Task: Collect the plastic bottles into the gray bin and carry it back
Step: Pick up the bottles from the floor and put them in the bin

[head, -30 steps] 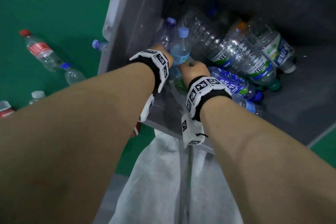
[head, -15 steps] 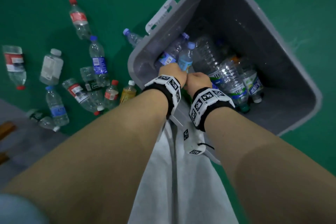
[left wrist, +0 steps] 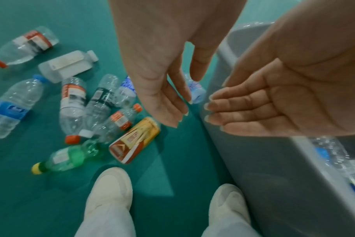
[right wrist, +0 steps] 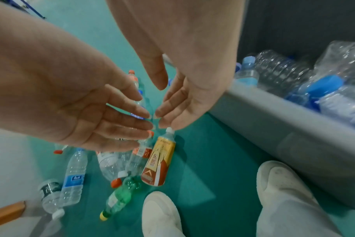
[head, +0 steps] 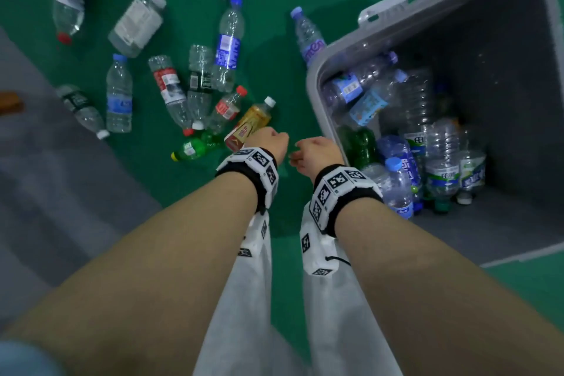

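Observation:
The gray bin [head: 317, 94] stands on the green floor at the right, with several plastic bottles [head: 406, 162] lying in it. Several more bottles lie loose on the floor to its left, the nearest a yellow-labelled bottle [head: 250, 122] and a green bottle [head: 195, 146]. My left hand [head: 268, 140] and right hand [head: 316, 152] hang side by side just outside the bin's left rim, above the floor. In the wrist views the left hand [left wrist: 168, 104] and right hand [right wrist: 180, 104] both show straight, relaxed fingers and empty palms, above the yellow-labelled bottle [left wrist: 134, 141].
My two white shoes [left wrist: 109, 192] [left wrist: 229, 202] stand on the green floor close to the bin's wall [left wrist: 274, 176]. A white handle [head: 393, 0] sits on the bin's far rim. A grey floor strip [head: 45, 192] and a brown wooden piece [head: 9, 102] lie at the left.
Both hands have come up out of the bin and moved left, past its rim, to above the floor. The view has swung left onto the loose bottles.

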